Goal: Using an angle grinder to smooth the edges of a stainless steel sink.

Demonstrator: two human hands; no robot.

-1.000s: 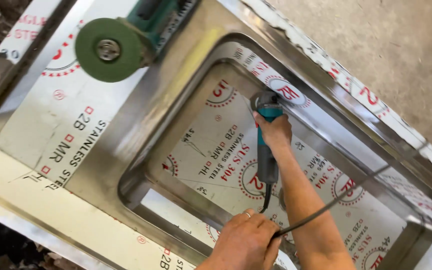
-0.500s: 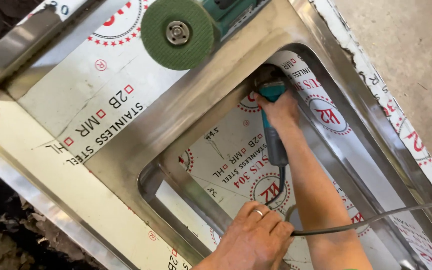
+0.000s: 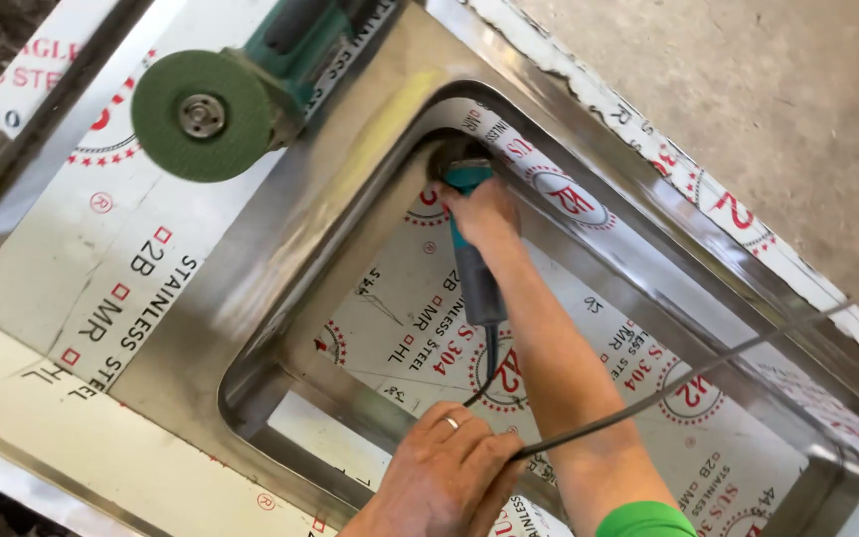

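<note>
My right hand [image 3: 484, 209] grips a teal and grey angle grinder [image 3: 474, 283] and presses its head into the far rounded corner of a stainless steel sink basin [image 3: 280, 268]. My forearm reaches across the basin, whose floor is covered in printed protective film. My left hand [image 3: 444, 477], with a ring on one finger, rests on the basin's near rim, its fingers closed over the grinder's black power cable [image 3: 688, 383]. The cable runs off to the right.
A second teal angle grinder with a green disc [image 3: 203, 115] lies on the film-covered drainboard at the upper left. Bare concrete floor [image 3: 748, 89] shows beyond the sink's far edge, and peeling film lines that edge.
The view has swung and tilted. My right hand has kept the grinder at the basin's far corner. My left hand has stayed on the near rim.
</note>
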